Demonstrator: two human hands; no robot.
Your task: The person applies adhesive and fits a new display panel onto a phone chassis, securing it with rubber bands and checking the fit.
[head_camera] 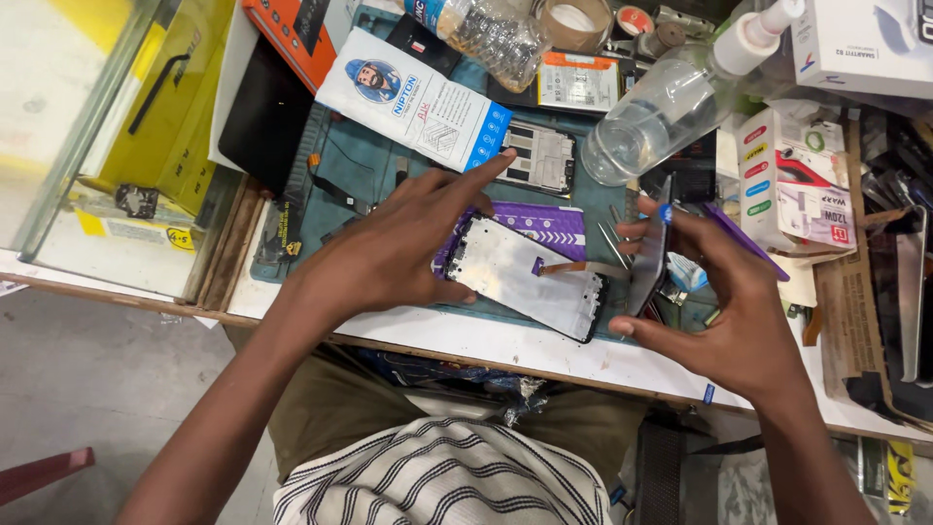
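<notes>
The left hand (394, 243) presses down on the near-left end of an opened phone frame (530, 275), thumb at its lower edge and fingers curled over the top, the index finger stretched out toward a white and blue packet (413, 97). The frame lies bare side up on a purple pad (544, 226) atop the teal work mat (355, 165). The right hand (724, 301) pinches a dark, thin display panel (649, 258) between thumb and fingers, holding it nearly upright at the frame's right end. An orange flex ribbon (573, 266) runs from the middle of the frame toward the panel, so the two parts look joined by it.

Judging from this, the panel is already lifted clear of the frame, while the ribbon link remains to be dealt with. Tweezers (610, 238) lie just beyond the frame. A second bare frame (540, 156), a clear spray bottle (671, 102) on its side and a roll of tape (573, 21) crowd the back of the bench
</notes>
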